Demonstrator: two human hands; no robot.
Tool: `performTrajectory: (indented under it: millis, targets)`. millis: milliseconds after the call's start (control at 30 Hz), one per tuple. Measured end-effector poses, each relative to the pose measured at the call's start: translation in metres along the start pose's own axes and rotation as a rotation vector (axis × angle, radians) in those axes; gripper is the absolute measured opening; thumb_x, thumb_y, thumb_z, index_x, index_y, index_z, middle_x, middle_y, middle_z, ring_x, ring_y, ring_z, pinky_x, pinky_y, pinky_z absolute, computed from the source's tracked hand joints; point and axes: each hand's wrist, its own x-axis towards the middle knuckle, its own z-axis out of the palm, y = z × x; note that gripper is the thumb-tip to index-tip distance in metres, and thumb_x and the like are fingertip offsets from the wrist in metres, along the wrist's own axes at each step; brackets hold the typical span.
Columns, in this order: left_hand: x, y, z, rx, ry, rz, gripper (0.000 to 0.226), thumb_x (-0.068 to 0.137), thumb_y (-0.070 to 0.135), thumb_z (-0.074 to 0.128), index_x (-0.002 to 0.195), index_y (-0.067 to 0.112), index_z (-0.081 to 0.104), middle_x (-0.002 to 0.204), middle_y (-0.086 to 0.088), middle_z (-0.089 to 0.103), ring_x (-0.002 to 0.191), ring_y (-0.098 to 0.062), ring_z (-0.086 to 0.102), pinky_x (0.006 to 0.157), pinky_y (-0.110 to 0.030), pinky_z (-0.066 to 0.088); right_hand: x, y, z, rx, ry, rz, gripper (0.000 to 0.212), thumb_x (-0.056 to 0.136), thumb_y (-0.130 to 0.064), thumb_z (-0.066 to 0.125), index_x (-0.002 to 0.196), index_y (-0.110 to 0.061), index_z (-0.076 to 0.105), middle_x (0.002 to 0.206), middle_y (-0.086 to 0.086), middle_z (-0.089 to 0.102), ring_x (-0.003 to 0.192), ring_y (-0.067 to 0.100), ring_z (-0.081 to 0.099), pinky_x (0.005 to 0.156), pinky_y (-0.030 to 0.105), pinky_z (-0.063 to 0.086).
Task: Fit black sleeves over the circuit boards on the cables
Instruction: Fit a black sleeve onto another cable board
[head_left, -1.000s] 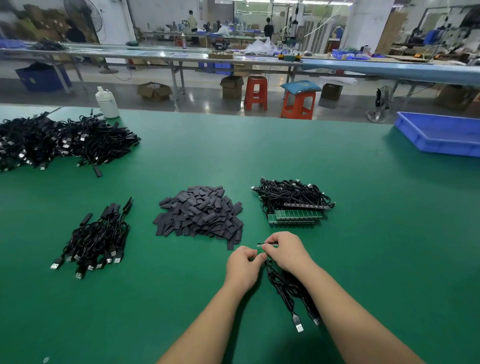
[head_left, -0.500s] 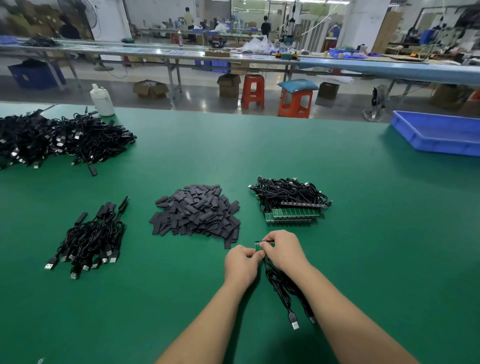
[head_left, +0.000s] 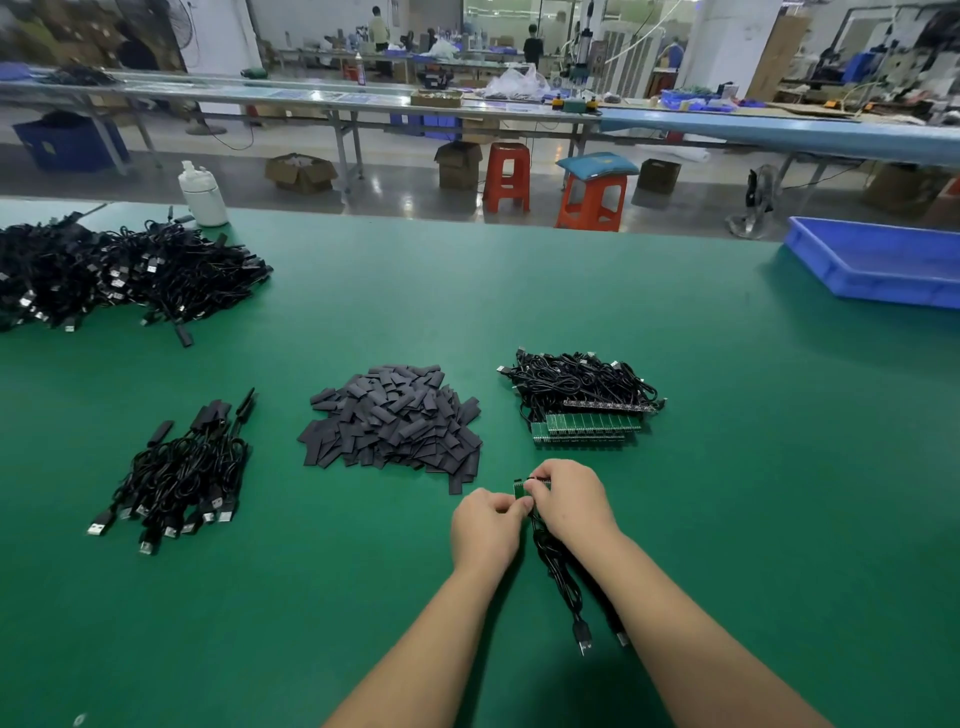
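My left hand (head_left: 485, 527) and my right hand (head_left: 569, 501) meet low on the green table and pinch a small green circuit board (head_left: 521, 488) between their fingertips. Black cables (head_left: 563, 579) trail from the board toward me, ending in USB plugs. A heap of flat black sleeves (head_left: 392, 421) lies just beyond my left hand. To its right sits a bundle of cables with a row of bare green boards (head_left: 587, 423). A bunch of sleeved cables (head_left: 182, 475) lies at the left.
A large tangle of black cables (head_left: 114, 275) fills the far left of the table, with a white plastic bottle (head_left: 202, 195) behind it. A blue tray (head_left: 883, 262) stands at the far right edge. Stools, boxes and other workbenches lie beyond the table.
Both hands stay together on the circuit board; only the fingertips shift slightly. The view has tilted a little.
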Motion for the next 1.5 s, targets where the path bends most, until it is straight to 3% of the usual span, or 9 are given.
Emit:
performTrajectory:
  millis: [200, 400, 500, 667, 767, 967, 1100, 1267, 1500]
  targets:
    - [0.0, -0.012, -0.002, -0.232, 0.038, 0.035, 0.042, 0.086, 0.034, 0.072, 0.059, 0.008, 0.055, 0.055, 0.006, 0.044, 0.059, -0.014, 0.04, 0.06, -0.032, 0.032, 0.015, 0.021, -0.014, 0.012, 0.027, 0.005, 0.02, 0.1, -0.029, 0.056, 0.11, -0.017, 0.069, 0.113, 0.001, 0.063, 0.09, 0.017, 0.057, 0.08, 0.03, 0.047]
    - [-0.004, -0.018, -0.018, -0.476, -0.128, -0.009, 0.043, 0.086, 0.035, 0.073, 0.063, 0.006, 0.051, 0.06, 0.001, 0.031, 0.059, -0.016, 0.025, 0.052, -0.029, 0.018, 0.028, 0.055, -0.031, -0.089, -0.15, -0.083, 0.031, 0.096, -0.027, 0.06, 0.127, -0.02, 0.06, 0.129, 0.001, 0.051, 0.113, 0.021, 0.058, 0.097, 0.035, 0.048]
    - [-0.004, -0.021, -0.026, -0.555, -0.198, -0.021, 0.046, 0.085, 0.038, 0.073, 0.077, -0.005, 0.059, 0.072, -0.005, 0.043, 0.068, -0.015, 0.034, 0.06, -0.028, 0.025, 0.031, 0.072, -0.036, -0.22, -0.003, -0.088, 0.034, 0.096, -0.031, 0.062, 0.128, -0.019, 0.06, 0.127, 0.003, 0.053, 0.118, 0.019, 0.051, 0.102, 0.038, 0.047]
    - [-0.003, -0.024, -0.035, -0.692, -0.211, -0.131, 0.021, 0.086, 0.037, 0.071, 0.086, 0.016, 0.077, 0.074, -0.003, 0.069, 0.072, -0.012, 0.053, 0.072, -0.026, 0.038, 0.025, 0.09, -0.037, -0.444, 0.159, -0.089, 0.036, 0.096, -0.024, 0.062, 0.131, -0.016, 0.06, 0.125, 0.003, 0.058, 0.113, 0.019, 0.052, 0.098, 0.033, 0.047]
    - [0.002, -0.032, -0.039, -0.905, -0.165, -0.179, 0.026, 0.082, 0.03, 0.071, 0.091, 0.006, 0.075, 0.076, -0.011, 0.069, 0.075, -0.018, 0.056, 0.075, -0.029, 0.045, 0.018, 0.083, -0.032, -0.352, 0.267, -0.175, 0.033, 0.095, -0.018, 0.061, 0.128, -0.017, 0.065, 0.122, 0.001, 0.066, 0.113, 0.019, 0.056, 0.1, 0.034, 0.045]
    - [0.012, -0.047, -0.046, -1.23, -0.153, -0.267, 0.026, 0.085, 0.023, 0.063, 0.097, 0.0, 0.064, 0.085, -0.01, 0.069, 0.069, -0.013, 0.065, 0.06, -0.022, 0.054, -0.002, 0.043, -0.017, -0.025, -0.234, -0.332, 0.04, 0.106, -0.043, 0.032, 0.096, -0.019, 0.063, 0.09, -0.001, 0.069, 0.084, 0.016, 0.062, 0.08, 0.037, 0.05]
    - [0.013, -0.049, -0.045, -1.289, -0.133, -0.289, 0.017, 0.092, 0.022, 0.057, 0.092, 0.006, 0.062, 0.079, -0.006, 0.067, 0.058, -0.008, 0.057, 0.05, -0.019, 0.047, -0.009, 0.044, -0.016, -0.061, -0.249, -0.318, 0.052, 0.105, -0.051, 0.022, 0.08, -0.014, 0.049, 0.074, 0.003, 0.063, 0.073, 0.018, 0.058, 0.074, 0.037, 0.048]
    - [0.013, -0.051, -0.045, -1.301, -0.126, -0.278, 0.017, 0.1, 0.017, 0.05, 0.099, 0.005, 0.063, 0.077, -0.005, 0.064, 0.055, -0.007, 0.052, 0.046, -0.018, 0.042, -0.008, 0.051, -0.028, -0.268, -0.292, -0.32, 0.061, 0.104, -0.056, 0.018, 0.085, -0.012, 0.057, 0.083, 0.005, 0.067, 0.083, 0.025, 0.062, 0.08, 0.037, 0.049]
    - [0.006, -0.044, -0.043, -1.117, -0.139, -0.185, 0.019, 0.096, 0.017, 0.059, 0.103, 0.002, 0.07, 0.075, -0.003, 0.059, 0.057, -0.01, 0.044, 0.053, -0.021, 0.034, -0.008, 0.034, -0.029, -0.356, -0.207, -0.297, 0.047, 0.105, -0.047, 0.03, 0.083, -0.015, 0.057, 0.078, 0.001, 0.063, 0.075, 0.022, 0.06, 0.07, 0.035, 0.051]
